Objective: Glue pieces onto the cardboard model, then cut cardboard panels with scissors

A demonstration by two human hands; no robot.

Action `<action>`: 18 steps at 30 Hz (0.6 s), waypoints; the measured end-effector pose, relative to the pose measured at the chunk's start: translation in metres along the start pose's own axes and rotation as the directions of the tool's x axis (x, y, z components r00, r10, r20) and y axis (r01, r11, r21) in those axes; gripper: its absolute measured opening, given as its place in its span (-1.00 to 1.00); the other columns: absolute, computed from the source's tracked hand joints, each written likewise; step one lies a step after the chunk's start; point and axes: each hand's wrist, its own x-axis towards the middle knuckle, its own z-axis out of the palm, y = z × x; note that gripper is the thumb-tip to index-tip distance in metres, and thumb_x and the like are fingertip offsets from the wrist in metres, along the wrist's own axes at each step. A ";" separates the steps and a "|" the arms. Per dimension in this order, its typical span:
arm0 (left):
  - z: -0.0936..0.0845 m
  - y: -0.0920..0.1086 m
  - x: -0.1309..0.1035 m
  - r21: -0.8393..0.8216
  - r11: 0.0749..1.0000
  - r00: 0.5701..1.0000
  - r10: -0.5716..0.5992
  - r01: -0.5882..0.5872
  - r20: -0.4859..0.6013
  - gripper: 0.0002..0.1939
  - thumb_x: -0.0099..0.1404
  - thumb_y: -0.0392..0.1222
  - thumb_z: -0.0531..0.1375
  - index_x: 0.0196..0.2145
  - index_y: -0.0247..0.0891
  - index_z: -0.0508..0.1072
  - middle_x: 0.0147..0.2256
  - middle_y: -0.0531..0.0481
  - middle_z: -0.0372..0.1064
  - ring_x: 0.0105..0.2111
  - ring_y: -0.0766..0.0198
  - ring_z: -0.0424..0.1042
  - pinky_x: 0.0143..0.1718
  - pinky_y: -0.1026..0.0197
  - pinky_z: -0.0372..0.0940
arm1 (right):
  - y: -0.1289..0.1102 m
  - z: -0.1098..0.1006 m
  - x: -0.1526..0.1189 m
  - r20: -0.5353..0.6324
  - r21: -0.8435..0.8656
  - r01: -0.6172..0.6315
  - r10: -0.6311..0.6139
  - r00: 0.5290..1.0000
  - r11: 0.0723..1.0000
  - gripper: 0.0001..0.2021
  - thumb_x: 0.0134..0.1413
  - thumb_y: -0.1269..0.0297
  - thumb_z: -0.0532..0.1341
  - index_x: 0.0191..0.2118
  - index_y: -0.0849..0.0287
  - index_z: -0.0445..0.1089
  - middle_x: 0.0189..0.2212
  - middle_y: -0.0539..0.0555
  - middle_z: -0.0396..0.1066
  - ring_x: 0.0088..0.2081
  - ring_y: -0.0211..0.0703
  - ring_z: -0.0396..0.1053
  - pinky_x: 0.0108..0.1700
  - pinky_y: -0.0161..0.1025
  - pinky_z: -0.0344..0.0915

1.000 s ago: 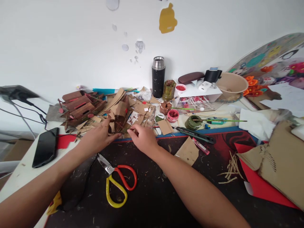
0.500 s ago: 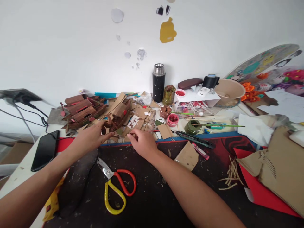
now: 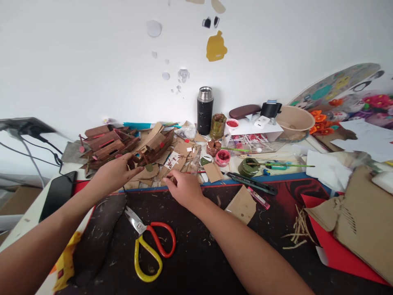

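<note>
My left hand [image 3: 115,174] is closed, its fingertips at the near end of a small brown cardboard model boat [image 3: 156,144] with a red dot on its side. A small green disc [image 3: 149,167] shows just below that end. Left of the boat lie larger brown models [image 3: 106,143] of the same make. My right hand [image 3: 184,186] rests at the edge of the cardboard scraps [image 3: 181,159], thumb and fingers curled together; whatever is between them is hidden. Nearer me on the dark mat [image 3: 196,254] lie scissors [image 3: 138,223] with red and yellow handles.
Paint pots stand ahead to the right: green [image 3: 249,167], pink [image 3: 222,157] and brown [image 3: 213,146]. Behind them is a black flask [image 3: 205,110]. A utility knife [image 3: 251,183] lies along the mat's far edge. A phone [image 3: 57,196] and a yellow tool [image 3: 66,266] lie left.
The small boat has shifted slightly up and right, with my left hand at its near end. My right hand stays almost in place. The view has tilted up a little.
</note>
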 end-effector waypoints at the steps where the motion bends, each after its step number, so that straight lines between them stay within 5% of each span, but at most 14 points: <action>1: 0.001 -0.002 0.003 0.013 1.000 1.000 -0.002 0.002 0.004 -0.50 0.38 0.27 0.06 -0.01 -0.19 0.40 -0.18 -0.21 0.62 -0.14 -0.19 0.60 -0.22 0.07 0.26 | 0.000 0.000 0.000 0.000 -0.001 -0.002 0.002 1.000 1.000 -0.76 0.48 0.08 0.24 -0.01 0.09 0.57 -0.21 0.07 0.70 -0.14 -0.01 0.63 -0.24 -0.21 0.17; 18: 0.003 -0.019 0.032 -0.025 0.999 0.999 -0.029 0.028 -0.041 -0.36 0.38 0.17 0.06 0.18 -0.37 0.42 -0.09 -0.38 0.61 -0.05 -0.26 0.57 -0.08 -0.01 0.33 | 0.000 0.002 0.001 0.029 -0.014 -0.001 0.001 1.000 1.000 -0.76 0.48 0.07 0.23 0.00 0.07 0.57 -0.20 0.05 0.70 -0.13 -0.01 0.62 -0.23 -0.20 0.19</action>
